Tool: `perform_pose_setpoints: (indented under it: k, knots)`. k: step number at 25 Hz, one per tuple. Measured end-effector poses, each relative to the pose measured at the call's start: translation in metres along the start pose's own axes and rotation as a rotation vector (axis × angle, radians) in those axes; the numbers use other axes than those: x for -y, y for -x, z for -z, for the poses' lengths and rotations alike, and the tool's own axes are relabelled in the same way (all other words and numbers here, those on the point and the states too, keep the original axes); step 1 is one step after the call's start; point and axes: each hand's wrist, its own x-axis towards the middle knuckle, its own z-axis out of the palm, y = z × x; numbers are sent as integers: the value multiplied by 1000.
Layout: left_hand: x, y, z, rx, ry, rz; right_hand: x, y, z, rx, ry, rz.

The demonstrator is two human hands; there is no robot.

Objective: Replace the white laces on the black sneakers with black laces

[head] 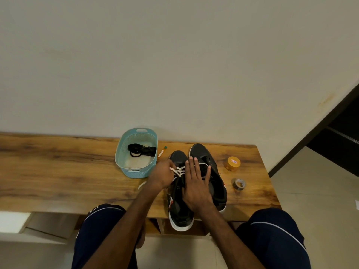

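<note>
A red-and-white label is noted on the lid of an orange jar (233, 163); its writing cannot be read. Red-and-white marks on the side of the left sneaker (179, 206) are likewise illegible. Both sneakers are laid side by side on the wooden surface (58, 171), long axes running from the near edge toward the wall, toes pointed at the wall, the left heel overhanging the near edge. The right sneaker (204, 154) is set slightly farther back. The white laces (179, 170) are pinched by the curled left hand (163, 175). The right hand (196, 183) is laid flat across both sneakers, fingers straight. Black laces (142, 150) are contained in a light blue basket (124, 167) left of the sneakers.
</note>
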Motion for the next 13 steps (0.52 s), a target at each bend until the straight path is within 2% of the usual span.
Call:
perform_pose_setpoints:
  k: [1,3,8,13]
  knots:
    - [-1,1,-1,-29,-161,-81,-1,0,0,-6,4,-4]
    - [-6,3,-3,-61,-261,-166,-2,0,1,0,3,-9]
    - [-13,0,-6,-122,-405,-182,-3,1,-1,7,5,-11]
    - [-17,0,-8,-133,-487,-119,-4,0,-3,3,7,-10]
